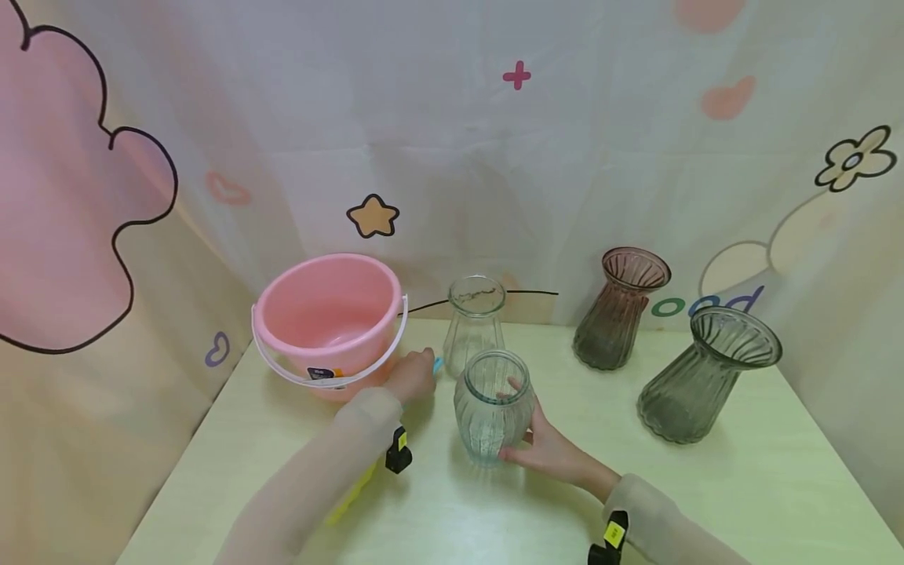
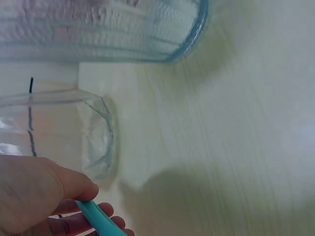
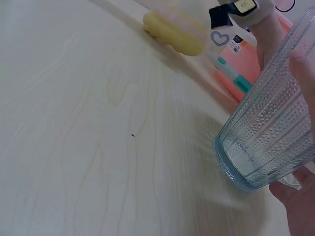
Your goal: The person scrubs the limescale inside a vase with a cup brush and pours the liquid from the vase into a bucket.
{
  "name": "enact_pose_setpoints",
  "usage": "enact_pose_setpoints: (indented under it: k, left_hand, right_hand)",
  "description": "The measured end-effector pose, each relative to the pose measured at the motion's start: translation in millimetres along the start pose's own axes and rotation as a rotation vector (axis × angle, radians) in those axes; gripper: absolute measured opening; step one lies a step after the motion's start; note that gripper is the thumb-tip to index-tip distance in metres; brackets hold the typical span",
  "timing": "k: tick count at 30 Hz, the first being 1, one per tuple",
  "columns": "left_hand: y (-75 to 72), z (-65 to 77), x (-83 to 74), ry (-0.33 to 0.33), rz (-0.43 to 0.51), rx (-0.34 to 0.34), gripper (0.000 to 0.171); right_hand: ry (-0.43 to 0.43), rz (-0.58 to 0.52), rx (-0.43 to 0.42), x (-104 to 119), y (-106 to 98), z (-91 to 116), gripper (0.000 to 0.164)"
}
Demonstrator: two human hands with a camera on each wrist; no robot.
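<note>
My right hand [image 1: 551, 453] grips a clear ribbed glass vase [image 1: 487, 428] around its side, with its mouth up and its base close over the table. In the right wrist view the textured vase [image 3: 268, 128] leans between thumb and fingers. My left hand [image 1: 413, 377], beside the pink bucket, holds a sponge brush by its teal and white handle [image 2: 101, 219]. The brush's yellow sponge head [image 3: 172, 34] points back toward me, partly hidden under the left forearm in the head view. Just behind the gripped vase stands another clear glass vase [image 1: 472, 341].
A pink bucket [image 1: 328, 302] with a white handle stands at the back left. At the right are a reddish-grey glass vase [image 1: 613, 322] and a smoky grey glass vase [image 1: 688, 392], both flared at the top. A printed curtain [image 1: 452, 157] hangs behind the pale wooden table [image 1: 551, 526].
</note>
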State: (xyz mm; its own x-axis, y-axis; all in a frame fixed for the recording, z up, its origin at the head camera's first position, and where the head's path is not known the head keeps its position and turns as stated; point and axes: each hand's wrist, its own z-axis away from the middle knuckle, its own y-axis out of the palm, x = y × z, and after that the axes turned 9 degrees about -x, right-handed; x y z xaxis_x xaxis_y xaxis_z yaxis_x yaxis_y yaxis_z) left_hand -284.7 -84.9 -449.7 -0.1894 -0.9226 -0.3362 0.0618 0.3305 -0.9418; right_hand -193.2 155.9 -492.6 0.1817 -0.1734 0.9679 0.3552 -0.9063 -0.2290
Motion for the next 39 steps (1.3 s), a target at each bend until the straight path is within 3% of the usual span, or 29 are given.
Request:
enact_pose_setpoints:
  k: [8,12,17,22,26,30,35,39]
  left_hand:
    - [-24.8,25.1,-11.4,0.134,0.129,-0.016,0.004]
    - [-47.6,37.7,-19.8,0.171,0.248,-0.039,0.017]
    - [-76.8,49.0,-27.0,0.136,0.524,-0.039,0.025]
    - [-96.1,53.8,-31.6,0.023,0.756,-0.015,0.047]
    - [-105.4,57.2,-35.5,-0.072,0.845,-0.015,0.06]
    - [-109.7,59.8,-37.4,-0.111,0.889,-0.017,0.058]
    - [-116.2,60.8,-40.1,-0.071,0.975,0.02,0.047]
    - [-124.0,59.0,-42.1,0.028,1.105,0.076,0.034]
  right_hand:
    - [0.043,0.071,0.03,-9.9,-0.3,2.3,0.104]
    - [0.046,0.087,0.019,-11.8,-0.2,2.1,0.103]
    - [0.062,0.094,0.001,-9.6,-0.4,1.0,0.103]
    - [0.065,0.07,0.0,-7.8,-0.4,0.0,0.102]
    - [0.074,0.057,-0.001,-8.4,0.1,-1.7,0.101]
    - [0.081,0.062,0.003,-8.6,1.2,-2.9,0.103]
    - [0.097,0.065,-0.001,-7.4,2.1,-2.5,0.104]
    - [0.113,0.053,0.0,-7.4,2.1,-1.9,0.104]
